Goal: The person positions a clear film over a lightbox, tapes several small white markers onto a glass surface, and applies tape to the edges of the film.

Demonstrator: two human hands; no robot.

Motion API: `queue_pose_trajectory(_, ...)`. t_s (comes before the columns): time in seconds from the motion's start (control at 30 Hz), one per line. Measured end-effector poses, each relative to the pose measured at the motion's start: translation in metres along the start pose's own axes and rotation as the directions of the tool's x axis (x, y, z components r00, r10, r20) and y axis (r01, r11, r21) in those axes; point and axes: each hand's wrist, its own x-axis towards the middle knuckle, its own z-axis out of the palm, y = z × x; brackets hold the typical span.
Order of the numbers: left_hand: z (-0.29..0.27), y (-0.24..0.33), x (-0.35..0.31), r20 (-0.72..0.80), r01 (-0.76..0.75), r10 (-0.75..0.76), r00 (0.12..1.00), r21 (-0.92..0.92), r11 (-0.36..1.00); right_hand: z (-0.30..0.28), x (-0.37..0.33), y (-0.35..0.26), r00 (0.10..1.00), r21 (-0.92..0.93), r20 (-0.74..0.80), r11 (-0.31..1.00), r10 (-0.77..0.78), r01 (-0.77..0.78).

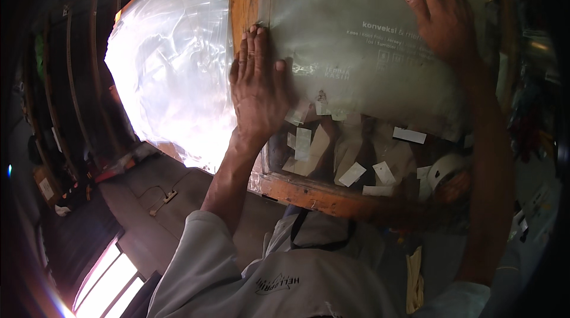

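A clear printed plastic bag or sheet (332, 27) lies flat on a glass-topped table with a wooden edge (320, 194). My left hand (258, 92) presses flat along the left edge of the plastic, its fingers stretched out and pointing away from me. Over the far right part of the same plastic is my right hand (446, 21), fingers loosely bent, thumb and forefinger apart, nothing visible between them. Whether the right fingertips touch the plastic, I cannot tell. Left of my left hand, a shiny heap of clear plastic sheets or bags (178, 51) glares white.
Several pale paper slips (409, 134) show at the near part of the glass. A pale ring-shaped roll (446, 171) is near my right forearm. A small socket block with a cord (170, 196) lies on the floor at lower left. A bright window (110, 282) is beyond.
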Motion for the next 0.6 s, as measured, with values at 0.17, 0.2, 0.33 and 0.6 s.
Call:
queue_pose_trajectory(0.17,0.003,0.028,0.065,-0.332,-0.271,0.212,0.919,-0.143,0.952,0.015,-0.003,0.013,0.992,-0.012,-0.110,0.998,-0.056,0.055)
queue_pose_trajectory(0.2,0.018,0.034,0.077,-0.282,-0.328,0.285,0.916,-0.117,0.937,0.023,-0.003,0.019,0.994,0.012,-0.096,0.999,-0.046,0.047)
queue_pose_trajectory(0.33,0.032,0.034,0.127,-0.181,-0.155,0.154,0.971,0.010,0.988,0.025,-0.006,0.021,1.000,0.019,-0.027,1.000,-0.003,0.003)
queue_pose_trajectory(0.6,0.054,-0.014,0.219,-0.224,-0.187,0.205,0.953,0.099,0.977,0.024,-0.004,0.020,0.996,0.016,-0.084,0.999,-0.041,0.042)
